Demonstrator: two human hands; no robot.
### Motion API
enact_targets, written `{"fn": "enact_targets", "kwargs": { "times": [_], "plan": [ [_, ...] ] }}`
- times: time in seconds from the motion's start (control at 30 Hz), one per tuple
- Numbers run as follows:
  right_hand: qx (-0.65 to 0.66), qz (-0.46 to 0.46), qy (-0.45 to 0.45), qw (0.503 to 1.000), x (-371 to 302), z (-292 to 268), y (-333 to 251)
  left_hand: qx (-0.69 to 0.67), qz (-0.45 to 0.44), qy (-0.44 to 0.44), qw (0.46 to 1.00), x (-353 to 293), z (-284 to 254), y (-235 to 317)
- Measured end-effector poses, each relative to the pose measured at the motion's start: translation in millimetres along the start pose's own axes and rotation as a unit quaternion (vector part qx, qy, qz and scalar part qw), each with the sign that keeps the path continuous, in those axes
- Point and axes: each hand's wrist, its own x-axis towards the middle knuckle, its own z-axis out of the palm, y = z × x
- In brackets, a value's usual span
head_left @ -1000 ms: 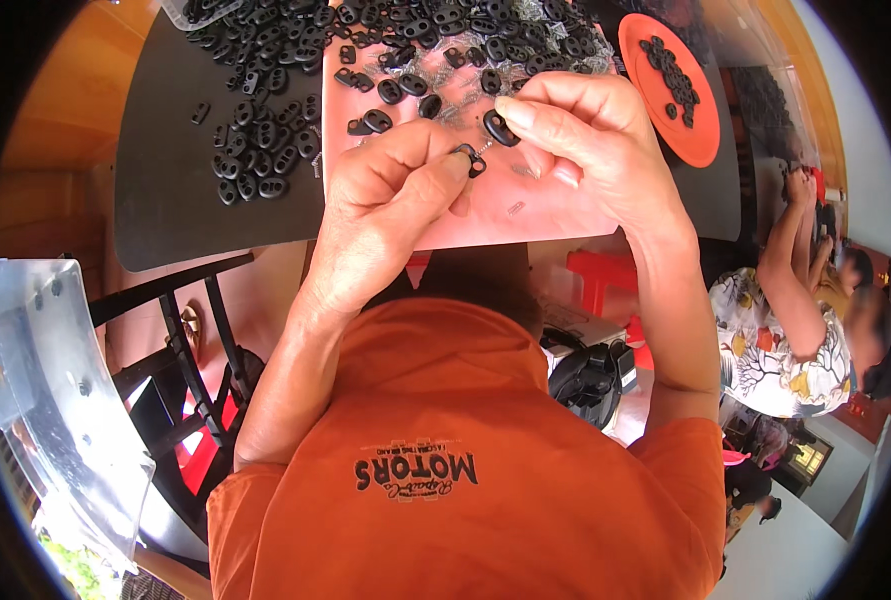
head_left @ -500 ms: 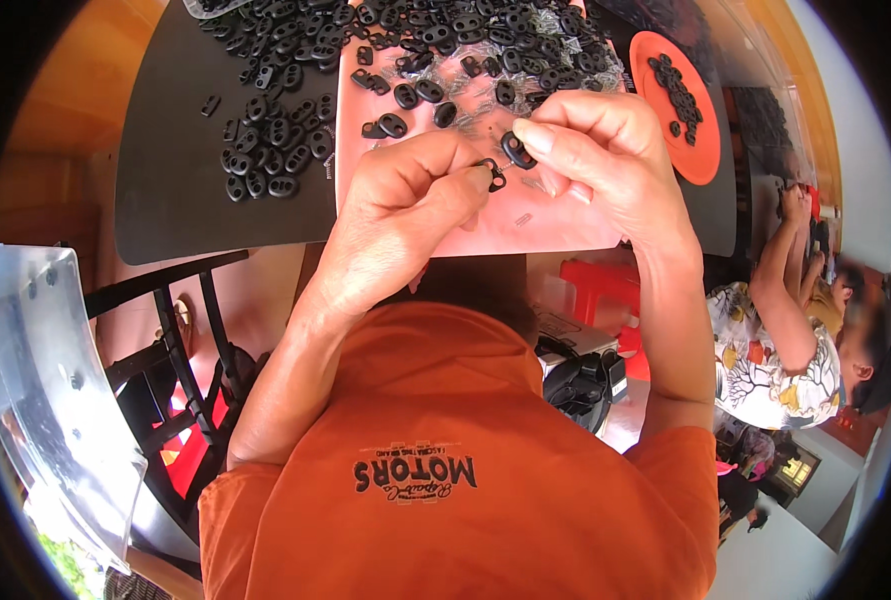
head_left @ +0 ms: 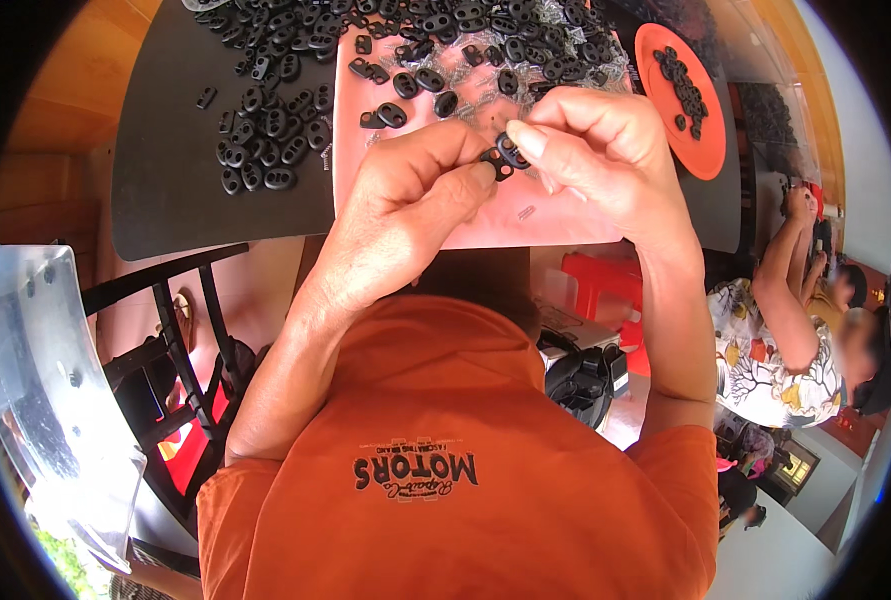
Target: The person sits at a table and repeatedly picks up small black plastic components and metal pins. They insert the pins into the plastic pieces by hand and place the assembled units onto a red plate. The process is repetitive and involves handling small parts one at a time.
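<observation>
Above the near part of a pink mat (head_left: 575, 232), my two hands meet. My left hand (head_left: 400, 210) pinches a small black cord lock plunger (head_left: 501, 172) with two holes between thumb and fingertips. In the thumb and fingers of my right hand (head_left: 605, 150) is an oval black cord lock shell (head_left: 511, 150). The two parts touch or overlap; any spring between them cannot be made out. Just below the hands lies a loose metal spring (head_left: 526, 212). Beyond them, black cord lock parts (head_left: 429, 80) and a heap of clear-looking springs (head_left: 610, 75) cover the mat.
Many black cord lock pieces (head_left: 265, 140) are heaped on the dark table (head_left: 170, 190) at left. An orange plate (head_left: 710, 150) with small black parts sits at right. A red stool (head_left: 595, 285) stands below the table. Another person (head_left: 785, 350) sits at far right.
The plunger and shell have come together; a half second ago they were apart with a spring showing between them. My hands have drawn slightly closer.
</observation>
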Motion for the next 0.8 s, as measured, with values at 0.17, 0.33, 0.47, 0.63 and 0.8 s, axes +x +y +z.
{"fn": "enact_targets", "kwargs": {
  "times": [0.17, 0.33, 0.47, 0.63, 0.8],
  "plan": [
    [-0.007, -0.018, 0.01, 1.0, -1, 6, 0, -0.002, 0.004, -0.001, 1.0, 0, -1, -2],
    [0.004, -0.02, 0.005, 1.0, -4, 9, 3, -0.018, -0.006, 0.002, 1.0, -3, -2, -5],
    [-0.005, -0.033, 0.002, 0.999, -4, 9, 1, -0.02, -0.01, -0.01, 1.0, -3, -3, -2],
    [-0.004, -0.027, -0.005, 1.0, -4, 10, 4, -0.029, -0.004, -0.008, 1.0, -4, -2, -3],
    [-0.025, -0.072, 0.016, 0.997, -5, 15, 6, -0.018, -0.005, -0.006, 1.0, -3, -4, -4]
  ]
}}
